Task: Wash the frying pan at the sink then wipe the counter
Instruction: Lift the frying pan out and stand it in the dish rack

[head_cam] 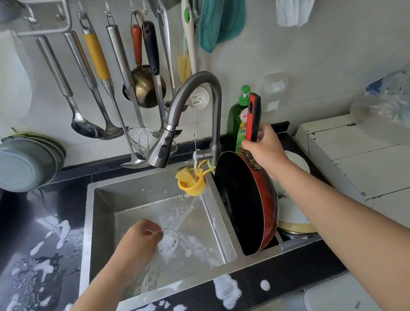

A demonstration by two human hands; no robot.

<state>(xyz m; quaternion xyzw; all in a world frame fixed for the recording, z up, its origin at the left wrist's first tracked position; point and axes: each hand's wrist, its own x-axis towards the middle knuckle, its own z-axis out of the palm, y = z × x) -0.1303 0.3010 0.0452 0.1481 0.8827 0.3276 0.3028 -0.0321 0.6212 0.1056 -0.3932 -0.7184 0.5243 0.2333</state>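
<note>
Black counter [21, 299], foam-spattered from seven to six o'clock, surrounds the steel sink [150, 189]. Red frying pan [252, 201] stands on edge at three o'clock in the sink's right compartment, its handle gripped by the right hand [264, 152]. Left hand [138, 240], fingers loosely curled and holding nothing, hovers by the drain strainer [169, 240].

Pale wall [316, 55] carries a metal rail [101, 22] of hanging utensils and a teal towel [220, 8]. White cabinet [398, 167] stands right. Even daylight throughout.
</note>
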